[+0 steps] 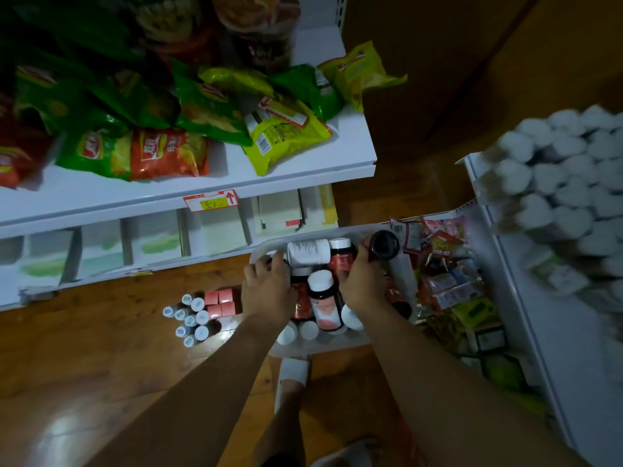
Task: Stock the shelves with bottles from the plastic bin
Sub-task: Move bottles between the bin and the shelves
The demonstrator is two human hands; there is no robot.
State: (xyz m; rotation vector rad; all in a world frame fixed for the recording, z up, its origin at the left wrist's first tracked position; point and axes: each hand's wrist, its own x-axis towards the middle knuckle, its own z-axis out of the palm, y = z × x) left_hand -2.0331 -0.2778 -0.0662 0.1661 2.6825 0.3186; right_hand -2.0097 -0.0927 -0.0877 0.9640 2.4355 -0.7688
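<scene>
Bottles (322, 298) are lying piled in the plastic bin (323, 347) on the floor (101, 348), between two white shelves. Lots are waiting to go up. The right hand (362, 284) is curling its fingers round a dark bottle (384, 246) at the bin's far side. The left hand (268, 288) is reaching in with bent fingers, but I cannot tell if it is holding anything. White-capped bottles (556, 170) are filling the right shelf (539, 332) — so the job is looking partly done.
</scene>
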